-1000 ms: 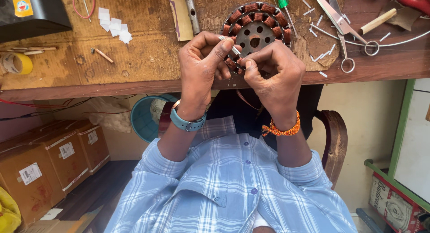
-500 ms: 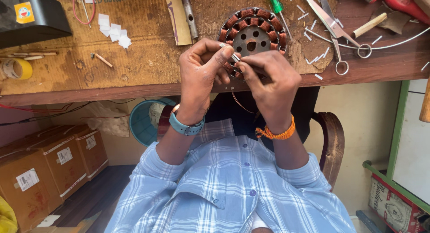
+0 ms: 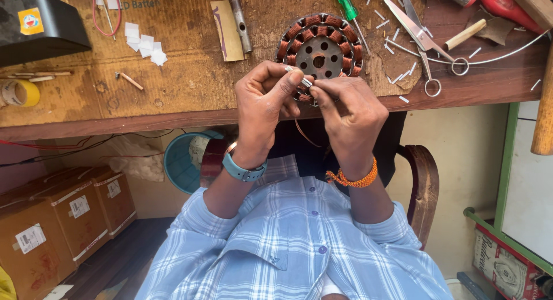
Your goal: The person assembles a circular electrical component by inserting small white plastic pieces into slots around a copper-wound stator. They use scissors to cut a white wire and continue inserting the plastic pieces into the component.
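Stator (image 3: 319, 49) on workbench (image 3: 173, 87); scissors (image 3: 417, 32) right, tape roll (image 3: 20, 92) left.

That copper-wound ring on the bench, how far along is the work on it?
Copper coils already fill every visible slot of the stator ring. In hand: left hand and right hand pinch a small pale sleeve at its near edge. A copper wire hangs loose below, not yet tidied.

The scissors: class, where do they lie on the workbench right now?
In the head view the scissors lie open at the bench's upper right, between the green-handled screwdriver and the red tool.
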